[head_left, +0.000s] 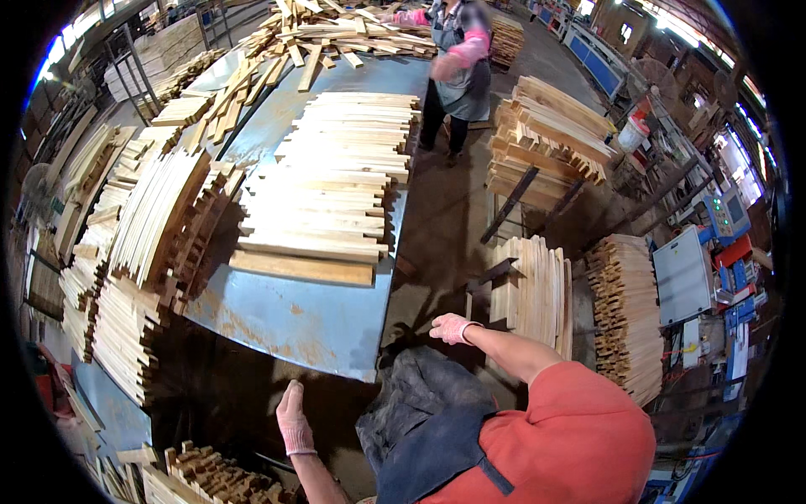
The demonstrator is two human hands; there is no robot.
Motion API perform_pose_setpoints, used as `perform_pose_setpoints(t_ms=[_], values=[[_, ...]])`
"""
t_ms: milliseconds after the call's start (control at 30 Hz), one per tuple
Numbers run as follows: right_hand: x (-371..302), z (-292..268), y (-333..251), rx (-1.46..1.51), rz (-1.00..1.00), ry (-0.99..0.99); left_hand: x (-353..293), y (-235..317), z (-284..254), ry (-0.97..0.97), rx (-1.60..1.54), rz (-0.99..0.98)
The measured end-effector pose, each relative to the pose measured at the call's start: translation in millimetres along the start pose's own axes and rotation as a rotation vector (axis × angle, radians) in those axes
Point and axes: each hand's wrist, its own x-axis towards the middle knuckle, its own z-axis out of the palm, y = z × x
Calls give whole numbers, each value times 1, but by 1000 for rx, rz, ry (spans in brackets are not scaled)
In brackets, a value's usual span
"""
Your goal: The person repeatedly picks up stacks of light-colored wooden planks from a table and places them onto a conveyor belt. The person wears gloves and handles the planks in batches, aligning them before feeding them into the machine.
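Note:
My left hand, in a pale pink glove, is raised off the near edge of a blue-grey metal table. Its fingers point upward and hold nothing. My right hand, gloved the same way, reaches past the table's near right corner, fingers extended and without anything in them. A row of pale wooden strips lies side by side across the tabletop. Closest to me in that row is a separate, darker wooden strip. Neither hand touches the wood.
Loose wooden pieces are heaped at the table's far end, where a person in pink gloves stands. Wood stacks rise at the left and on the right. Beside my right arm stands another stack. A control panel is far right.

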Motion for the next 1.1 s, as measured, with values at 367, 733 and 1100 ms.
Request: perform_pose_setpoints(t_ms=[367,733,1100], values=[[126,-144,-105,337,-198,556,125,-48,106,226,-360,-603],[234,-216,-169,440,-236,890,158,6,104,179,-409,-507],[25,-121,-142,199,-203,212,66,-40,2,589,344,-115]])
